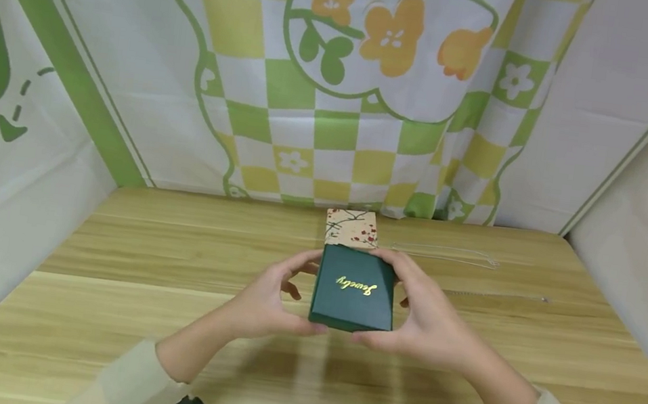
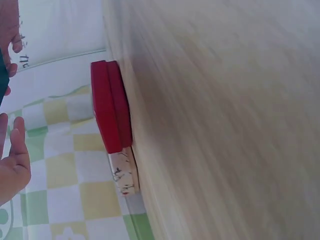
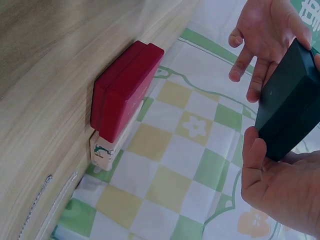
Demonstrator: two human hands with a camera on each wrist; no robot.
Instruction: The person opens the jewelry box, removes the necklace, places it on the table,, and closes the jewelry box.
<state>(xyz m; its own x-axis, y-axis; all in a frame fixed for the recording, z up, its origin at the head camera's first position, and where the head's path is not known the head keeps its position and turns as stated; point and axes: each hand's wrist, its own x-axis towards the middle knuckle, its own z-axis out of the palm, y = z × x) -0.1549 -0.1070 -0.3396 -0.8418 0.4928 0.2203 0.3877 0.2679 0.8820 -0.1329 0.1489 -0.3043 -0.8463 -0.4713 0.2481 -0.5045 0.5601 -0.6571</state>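
Both hands hold a dark green jewelry box (image 1: 355,291) with gold "Jewelry" lettering on its lid, raised above the table. My left hand (image 1: 277,295) grips its left side, thumb at the near edge; my right hand (image 1: 426,311) grips the right side the same way. The lid looks closed in the head view. Below it, a red box (image 3: 127,90) lies on the table, shown in both wrist views and hidden behind the green box in the head view. A cream box with a floral branch print (image 1: 351,228) sits just beyond the red one.
Two thin silver chains lie on the wooden table (image 1: 129,326) to the right: a far looped chain (image 1: 447,249) and a nearer straight chain (image 1: 496,295). A checkered, flowered cloth (image 1: 340,129) hangs at the table's back edge, with white cloth walls at both sides.
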